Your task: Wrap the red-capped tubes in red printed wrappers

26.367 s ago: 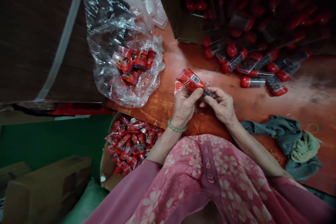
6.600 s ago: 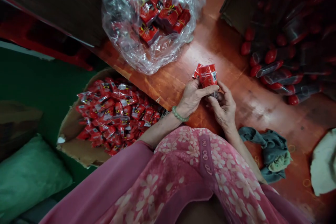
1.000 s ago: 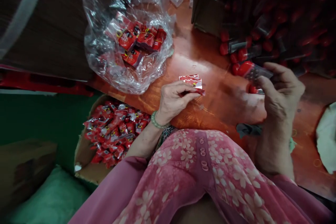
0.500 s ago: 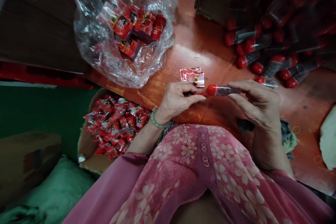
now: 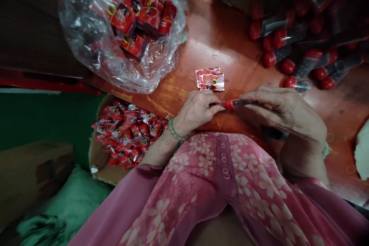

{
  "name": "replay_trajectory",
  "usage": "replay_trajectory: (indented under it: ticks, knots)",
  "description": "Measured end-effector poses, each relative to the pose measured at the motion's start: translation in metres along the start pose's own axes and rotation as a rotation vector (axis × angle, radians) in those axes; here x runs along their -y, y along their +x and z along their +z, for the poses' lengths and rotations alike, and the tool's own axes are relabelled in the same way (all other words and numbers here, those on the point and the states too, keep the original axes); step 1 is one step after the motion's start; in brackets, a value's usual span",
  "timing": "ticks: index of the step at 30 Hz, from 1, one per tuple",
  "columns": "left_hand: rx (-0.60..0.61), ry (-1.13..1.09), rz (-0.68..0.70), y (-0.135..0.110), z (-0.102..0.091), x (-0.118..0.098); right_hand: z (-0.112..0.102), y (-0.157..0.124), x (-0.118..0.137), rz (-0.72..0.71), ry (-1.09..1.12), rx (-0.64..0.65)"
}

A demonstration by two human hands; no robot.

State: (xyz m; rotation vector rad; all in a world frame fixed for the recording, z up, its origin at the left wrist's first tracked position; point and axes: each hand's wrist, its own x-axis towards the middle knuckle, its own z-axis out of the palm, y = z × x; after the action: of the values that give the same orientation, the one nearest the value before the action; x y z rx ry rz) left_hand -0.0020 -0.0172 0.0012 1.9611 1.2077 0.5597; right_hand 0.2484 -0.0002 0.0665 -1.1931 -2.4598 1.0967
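Note:
My left hand point(image 5: 197, 109), with a green bead bracelet at its wrist, pinches the edge of a small red and clear plastic wrapper point(image 5: 221, 103). Just right of those fingertips, a slim tube point(image 5: 236, 103) with dark contents lies level, its red end against or inside the wrapper; I cannot tell which. My right hand point(image 5: 284, 109) has thumb and fingers closed on the tube's other end, which they partly hide. Flat red printed wrappers point(image 5: 211, 79) lie on the table just beyond my left hand.
A clear plastic bag point(image 5: 161, 73) with banded bundles of red wrappers stands at the upper left. Below it, a cardboard box point(image 5: 96, 153) holds many red wrapped pieces. Red-capped clear tubes point(image 5: 309, 63) are heaped at the upper right. The table point(image 5: 198, 42) is reddish brown.
My right hand has turned and moved slightly left and over the tube, covering more of it. The red end now sits closer to my left fingertips. The view has shifted slightly.

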Motion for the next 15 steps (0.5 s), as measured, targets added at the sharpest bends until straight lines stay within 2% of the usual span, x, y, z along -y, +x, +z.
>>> replay_trajectory:
  ticks: [4, 10, 15]
  knots:
    - [0.074, 0.043, 0.028, 0.001, 0.000, 0.005, 0.002, 0.005, -0.004, 0.002, -0.022, 0.102]
    - [0.191, 0.119, 0.121, 0.003, -0.001, 0.004, 0.000, 0.014, 0.000, 0.054, -0.003, 0.127]
    - [0.233, -0.057, 0.082, 0.004, -0.003, 0.005, -0.001, 0.018, 0.003, 0.055, 0.103, 0.171]
